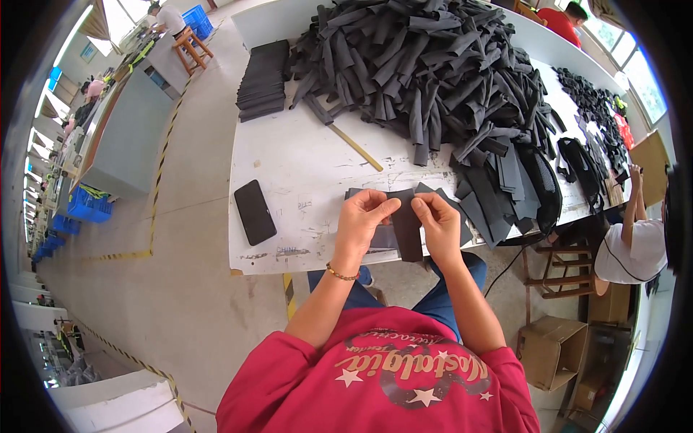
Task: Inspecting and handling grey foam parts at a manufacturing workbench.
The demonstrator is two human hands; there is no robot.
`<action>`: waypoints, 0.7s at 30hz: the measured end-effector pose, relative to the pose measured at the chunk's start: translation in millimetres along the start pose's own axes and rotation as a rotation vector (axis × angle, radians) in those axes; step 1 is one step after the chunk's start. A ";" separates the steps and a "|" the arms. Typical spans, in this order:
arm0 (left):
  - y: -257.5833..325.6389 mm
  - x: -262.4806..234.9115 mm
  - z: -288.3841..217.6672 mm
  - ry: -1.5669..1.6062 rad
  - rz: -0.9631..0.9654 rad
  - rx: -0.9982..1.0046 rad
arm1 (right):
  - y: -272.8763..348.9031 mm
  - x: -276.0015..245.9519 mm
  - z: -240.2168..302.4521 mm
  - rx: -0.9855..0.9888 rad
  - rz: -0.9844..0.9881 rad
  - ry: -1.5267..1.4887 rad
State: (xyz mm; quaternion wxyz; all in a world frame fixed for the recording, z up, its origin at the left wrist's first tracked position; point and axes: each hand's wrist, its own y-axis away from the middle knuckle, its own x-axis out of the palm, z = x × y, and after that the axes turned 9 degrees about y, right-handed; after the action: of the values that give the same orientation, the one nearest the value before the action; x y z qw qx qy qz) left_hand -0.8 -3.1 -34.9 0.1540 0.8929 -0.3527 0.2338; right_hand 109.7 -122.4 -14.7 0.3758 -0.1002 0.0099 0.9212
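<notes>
Between my two hands, above the table's near edge, hangs a dark fabric strip (410, 242). My left hand (363, 220) pinches its upper left corner between thumb and fingers. At its upper right my right hand (439, 222) grips it the same way. Several flat dark grey pieces (381, 237) lie on the table behind and under my hands, partly hidden by them. To the right, more flat dark grey pieces (498, 189) lie fanned out. A huge heap of dark fabric strips (419, 68) fills the table's far side.
A black phone (255, 212) lies left on the white table (310, 162). Beyond it are a yellowish ruler-like stick (356, 148) and a neat stack of dark strips (263, 81). Black mesh pieces (540, 184) lie right. A co-worker (632, 242) sits at the right; a cardboard box (552, 352) stands on the floor.
</notes>
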 end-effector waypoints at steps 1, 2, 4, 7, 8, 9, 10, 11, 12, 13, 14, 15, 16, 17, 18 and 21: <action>0.9 1.1 -1.5 -0.013 -0.027 -0.011 | 1.3 0.1 0.1 0.016 0.017 -0.032; 1.6 1.4 -3.1 -0.012 -0.028 -0.012 | 2.0 0.2 -0.1 0.033 0.033 -0.064; 2.6 1.1 -6.2 0.013 -0.027 -0.031 | 2.4 -1.0 -1.5 0.091 0.078 -0.151; 3.4 -3.4 -7.6 0.081 0.023 -0.121 | 3.3 -3.3 0.1 0.204 0.172 -0.331; 3.5 -5.7 -7.6 0.083 0.020 -0.120 | 3.5 -4.0 0.6 0.260 0.220 -0.425; 3.7 -8.4 -7.1 0.132 0.070 -0.150 | 3.8 -5.0 -0.7 0.262 0.222 -0.423; 4.0 -10.3 -6.6 0.181 0.120 -0.180 | 3.7 -5.9 -3.1 0.279 0.244 -0.439; 4.5 -11.1 -6.0 0.182 0.117 -0.181 | 4.0 -5.5 -5.8 0.296 0.267 -0.454; 4.2 -10.8 -5.4 0.212 0.168 -0.209 | 5.4 -3.4 -11.0 0.297 0.267 -0.453; 3.8 -9.8 -5.0 0.242 0.219 -0.236 | 8.0 -0.5 -17.6 0.265 0.226 -0.507; 2.0 -7.1 -4.9 0.243 0.218 -0.236 | 9.8 1.2 -21.6 0.233 0.184 -0.561; -0.3 -3.0 -5.6 0.258 0.132 -0.216 | 9.0 2.0 -20.8 0.212 0.131 -0.462; -1.0 -1.0 -5.8 0.273 0.047 -0.196 | 9.9 4.3 -20.9 0.214 0.133 -0.461; 0.4 -6.6 -2.2 0.273 0.045 -0.196 | 11.1 7.7 -21.2 0.183 0.056 -0.412; 2.7 -13.5 0.4 0.107 0.027 -0.172 | 11.6 9.3 -22.8 0.150 -0.023 -0.362; 13.8 -17.3 6.5 -0.136 0.069 -0.146 | 10.1 10.8 -27.2 0.132 -0.039 -0.310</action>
State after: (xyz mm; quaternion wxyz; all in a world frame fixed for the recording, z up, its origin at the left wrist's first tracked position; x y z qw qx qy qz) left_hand -19.6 -6.0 -48.0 0.1863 0.8803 -0.4091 0.1516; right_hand 99.9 -124.8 -43.9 0.3963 0.0681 0.0104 0.9155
